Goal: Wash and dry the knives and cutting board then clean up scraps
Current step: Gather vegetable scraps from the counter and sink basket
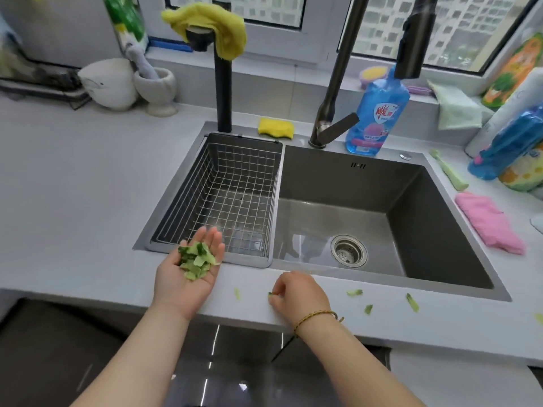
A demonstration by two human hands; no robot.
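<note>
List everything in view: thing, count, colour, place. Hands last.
Loose scraps: at least four, green, along the counter front edge.
Scrap pile: one, green, in an upturned palm.
Sink: one, dark grey, set in the counter.
Wire basket: one, metal, sink's left side.
Drain strainer: one, silver, sink floor.
Faucets: two, black, behind the sink.
Yellow cloth: one, draped over the left faucet.
Sponge: one, yellow, behind the basket.
Bottle: one, blue, behind the sink.
Pink cloth: one, counter right of the sink.
Mortar and pestle: one, grey, back left.
Left hand: one, palm up, carrying the pile.
Right hand: one, pinching a scrap on the counter.
</note>
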